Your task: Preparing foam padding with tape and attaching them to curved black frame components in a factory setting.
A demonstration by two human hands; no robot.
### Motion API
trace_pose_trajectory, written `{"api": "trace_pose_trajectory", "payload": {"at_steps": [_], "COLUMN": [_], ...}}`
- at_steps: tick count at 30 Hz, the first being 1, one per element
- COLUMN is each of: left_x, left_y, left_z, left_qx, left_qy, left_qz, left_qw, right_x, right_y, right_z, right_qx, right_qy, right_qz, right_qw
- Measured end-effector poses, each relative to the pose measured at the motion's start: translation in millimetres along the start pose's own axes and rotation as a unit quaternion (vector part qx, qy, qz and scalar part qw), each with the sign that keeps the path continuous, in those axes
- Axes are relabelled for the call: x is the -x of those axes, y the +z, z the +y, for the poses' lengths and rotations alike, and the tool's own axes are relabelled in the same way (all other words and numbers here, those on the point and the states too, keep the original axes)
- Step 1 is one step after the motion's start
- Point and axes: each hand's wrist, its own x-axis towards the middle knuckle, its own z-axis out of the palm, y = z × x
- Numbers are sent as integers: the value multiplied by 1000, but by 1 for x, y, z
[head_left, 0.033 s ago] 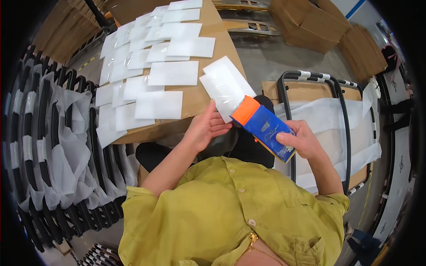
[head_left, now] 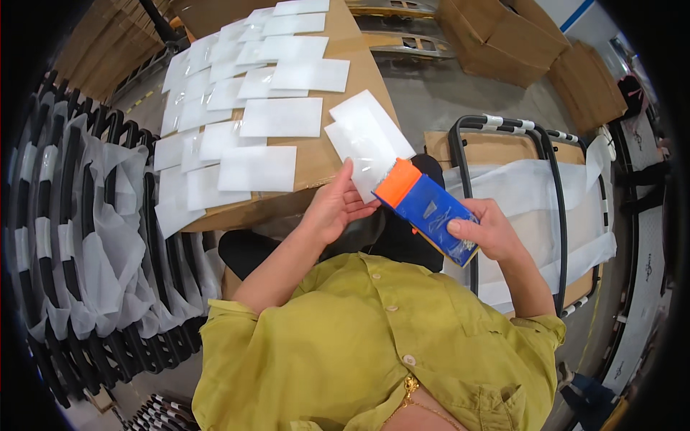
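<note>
My right hand [head_left: 489, 230] grips a blue tape dispenser [head_left: 433, 217] with an orange head [head_left: 397, 184], thumb on top. The toothed front edge of that head lies against the near end of two overlapping white foam sheets [head_left: 368, 133], which reach over the edge of the cardboard-covered table. Clear tape shines on the sheets. My left hand [head_left: 332, 205] is open, its fingers stretched towards the dispenser's head. Its thumb tip is at the edge of the nearer sheet; whether it presses on it I cannot tell.
Several overlapping white foam sheets [head_left: 280, 118] cover the cardboard tabletop [head_left: 338, 147]. Black tubular frames with white wrapping [head_left: 115, 237] stand at left. Another black frame [head_left: 560, 215] lies over wrapped board at right. Cardboard boxes [head_left: 496, 39] stand behind; a person's leg shows at lower right.
The dispenser's orange head has tipped slightly downwards. My left hand has shifted a little to the right and up. The sheets have barely moved.
</note>
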Motion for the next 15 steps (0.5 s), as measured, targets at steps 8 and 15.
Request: {"api": "trace_pose_trajectory", "payload": {"at_steps": [8, 15], "left_x": [8, 32], "left_y": [24, 39], "left_z": [4, 33], "left_qx": [90, -25], "left_qy": [139, 303], "left_qz": [7, -39], "left_qw": [986, 952], "right_x": [27, 42], "right_y": [9, 9], "right_z": [8, 5], "right_qx": [19, 13], "right_qy": [12, -7], "right_qz": [-1, 18], "right_qw": [1000, 1000]}}
